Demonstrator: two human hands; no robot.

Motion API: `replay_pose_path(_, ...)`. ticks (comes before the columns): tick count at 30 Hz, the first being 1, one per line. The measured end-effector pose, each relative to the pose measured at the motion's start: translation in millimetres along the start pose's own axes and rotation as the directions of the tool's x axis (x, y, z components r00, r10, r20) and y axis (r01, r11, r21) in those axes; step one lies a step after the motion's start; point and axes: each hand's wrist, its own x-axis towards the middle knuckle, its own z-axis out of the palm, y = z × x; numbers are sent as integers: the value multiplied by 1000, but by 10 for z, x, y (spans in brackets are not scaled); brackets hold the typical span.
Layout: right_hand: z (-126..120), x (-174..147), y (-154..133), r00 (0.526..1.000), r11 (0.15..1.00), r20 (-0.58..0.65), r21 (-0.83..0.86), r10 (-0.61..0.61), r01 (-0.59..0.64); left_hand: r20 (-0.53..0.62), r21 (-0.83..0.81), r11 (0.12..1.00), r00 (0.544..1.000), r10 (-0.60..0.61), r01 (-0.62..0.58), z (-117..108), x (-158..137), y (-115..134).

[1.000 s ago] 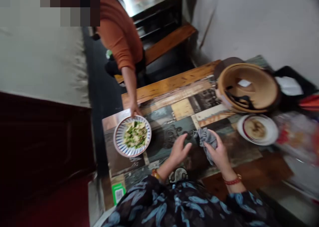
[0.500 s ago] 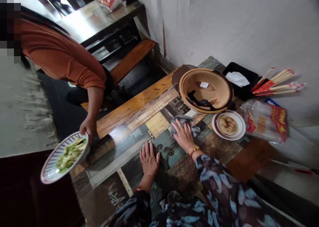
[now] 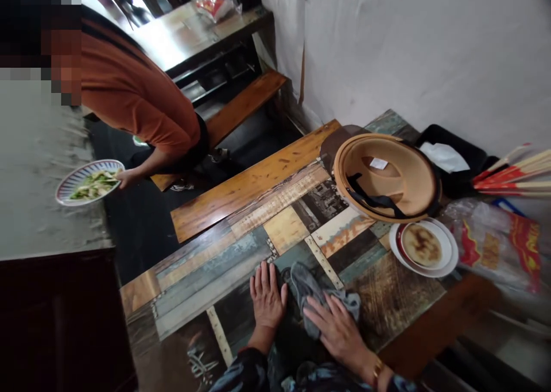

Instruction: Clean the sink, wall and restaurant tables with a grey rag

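My left hand (image 3: 267, 300) lies flat on the patchwork-patterned table (image 3: 185, 291), fingers stretched out and nothing in it. Just to its right, my right hand (image 3: 340, 329) holds a crumpled grey cloth (image 3: 307, 288) against the tabletop, its fingers bent over the near side of the cloth. Part of the cloth is hidden under the palm. Beyond the right hand, a small dish of brownish sauce or paste (image 3: 422, 244) sits on a white plate (image 3: 449, 260).
A tan hat (image 3: 408, 174) lies upturned at the table's wall end. Near it are a black tray (image 3: 450, 136) with tissue, wrapped chopsticks (image 3: 516, 174) and a plastic packet (image 3: 495, 243). Across a wooden bench (image 3: 241, 185), a person in orange (image 3: 142, 93) carries a plate of food (image 3: 91, 183).
My right hand has pulled the cloth back toward me, away from the hat. The left hand stays flat on the table. The person with the plate has moved farther from the table.
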Motion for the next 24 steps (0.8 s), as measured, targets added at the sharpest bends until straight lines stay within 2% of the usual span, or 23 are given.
replay_pose_path(1,17,-74,26,1000,1000,-1,-15,-12,12,-5,-5,1000,1000,-2,1,12,-4,-9)
replay_pose_path(3,-80,148,195,999,998,-36,-48,32,-34,-8,-4,1000,1000,-7,7,33,-14,-25)
replay_pose_path(5,-306,768,470,983,987,-116,-67,141,-149,4,8,1000,1000,-9,9,47,-31,-38)
replay_pose_path(7,-579,1583,776,950,971,-222,-46,219,-235,19,20,1000,1000,-9,8,54,-50,-48)
replay_pose_path(9,-809,2387,1013,897,956,-344,10,279,-294,21,28,1000,1000,-10,9,55,-67,-53)
replay_pose_path(11,-920,3012,1081,820,924,-438,82,369,-372,16,31,999,1000,-8,8,54,-71,-54)
replay_pose_path(12,-921,3216,1035,801,911,-446,95,400,-402,17,29,1000,1000,-7,7,53,-67,-53)
replay_pose_path(13,-886,3333,937,813,910,-422,81,401,-407,21,25,1000,1000,-7,7,51,-61,-52)
replay_pose_path(15,-739,3306,638,910,951,-290,5,298,-309,28,6,1000,1000,-12,12,45,-44,-46)
replay_pose_path(16,-643,3185,473,962,979,-194,-28,192,-201,30,-10,1000,999,-16,16,43,-34,-40)
replay_pose_path(17,-546,3016,325,990,996,-114,-33,82,-86,27,-28,999,999,-22,23,41,-21,-33)
replay_pose_path(19,-393,2612,149,996,997,-37,-4,-82,81,8,-64,997,999,-37,37,44,14,-12)
replay_pose_path(20,-358,2404,141,993,993,-23,13,-116,116,-1,-76,996,999,-43,42,48,36,2)
replay_pose_path(22,-399,1997,278,997,997,-18,23,-68,69,-15,-86,995,999,-43,42,53,82,35)
replay_pose_path(24,-556,1596,544,994,995,-50,11,95,-95,-25,-84,996,999,-30,28,46,112,69)
